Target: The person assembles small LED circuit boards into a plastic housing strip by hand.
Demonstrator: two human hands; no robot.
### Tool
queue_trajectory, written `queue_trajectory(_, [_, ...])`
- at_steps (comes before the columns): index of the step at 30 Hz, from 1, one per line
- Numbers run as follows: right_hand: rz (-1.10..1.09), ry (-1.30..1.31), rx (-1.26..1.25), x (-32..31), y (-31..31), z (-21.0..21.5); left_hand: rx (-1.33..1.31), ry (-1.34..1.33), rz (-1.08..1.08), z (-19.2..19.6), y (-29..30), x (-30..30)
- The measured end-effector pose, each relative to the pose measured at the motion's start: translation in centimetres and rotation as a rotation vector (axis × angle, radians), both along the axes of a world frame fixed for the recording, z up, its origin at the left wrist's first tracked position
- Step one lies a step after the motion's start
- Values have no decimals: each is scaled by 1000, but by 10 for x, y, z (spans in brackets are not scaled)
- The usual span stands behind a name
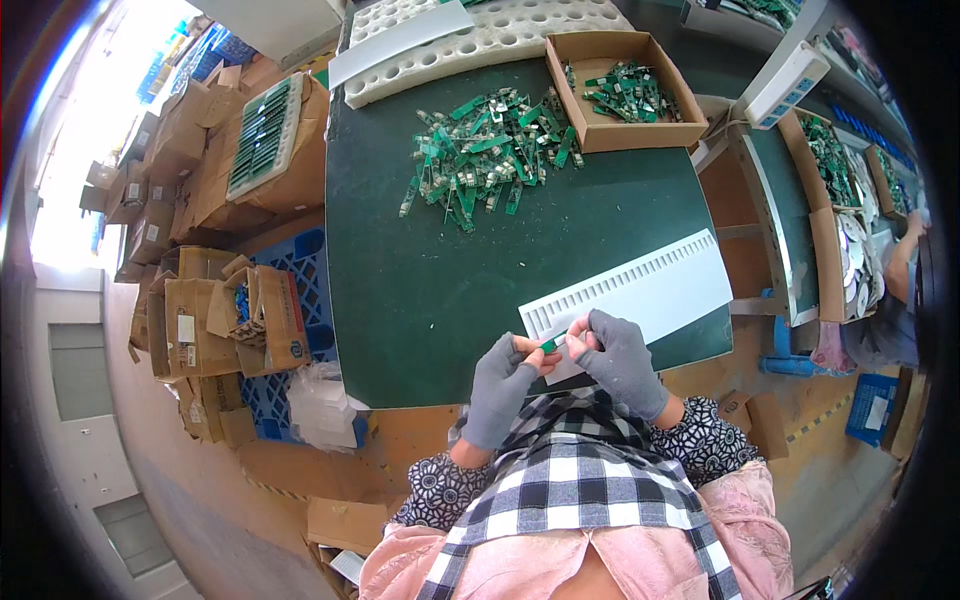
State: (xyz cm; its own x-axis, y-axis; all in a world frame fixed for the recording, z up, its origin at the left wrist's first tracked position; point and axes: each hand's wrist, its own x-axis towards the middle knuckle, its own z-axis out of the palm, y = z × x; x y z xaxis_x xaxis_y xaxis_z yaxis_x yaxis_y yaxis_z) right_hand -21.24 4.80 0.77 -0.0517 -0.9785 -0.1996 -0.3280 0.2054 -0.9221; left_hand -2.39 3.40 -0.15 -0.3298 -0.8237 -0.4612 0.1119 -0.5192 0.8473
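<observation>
My left hand, in a grey fingerless glove, pinches a small green circuit board between thumb and fingertips. My right hand, gloved the same way, has its fingertips closed at the board's right end, where a small whitish bit shows. What exactly the right fingers grip is too small to make out. Both hands are above the lower left part of a white slotted tray with a row of narrow slots along its far side. Farther off on the green table lies a loose heap of circuit boards.
A cardboard box of more boards stands at the table's far right. White foam trays lie along the far edge. On the left are cartons and a blue pallet. A co-worker's arm is at the right bench.
</observation>
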Motion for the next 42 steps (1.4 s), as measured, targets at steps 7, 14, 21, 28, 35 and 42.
queue_trajectory(7, [12, 10, -11, 1, 0, -3, -14, -12, -1, -1, 1, -1])
queue_trajectory(14, [28, 60, -39, 2, -2, -2, -65, -23, 7, -3, 0, -2])
queue_trajectory(21, [129, -50, 84, -25, -15, 1, -88, 5, -12, -3, 2, -1])
queue_trajectory(28, [-200, -410, -199, -78, -97, 59, -679, -417, 39, 26, -80, 11])
queue_trajectory(35, [-352, 135, -620, -97, -157, 65, -1452, -1093, -5, 15, -199, -28])
queue_trajectory(42, [44, 95, -340, -70, -118, 36, -1150, -886, 11, 18, -221, -1])
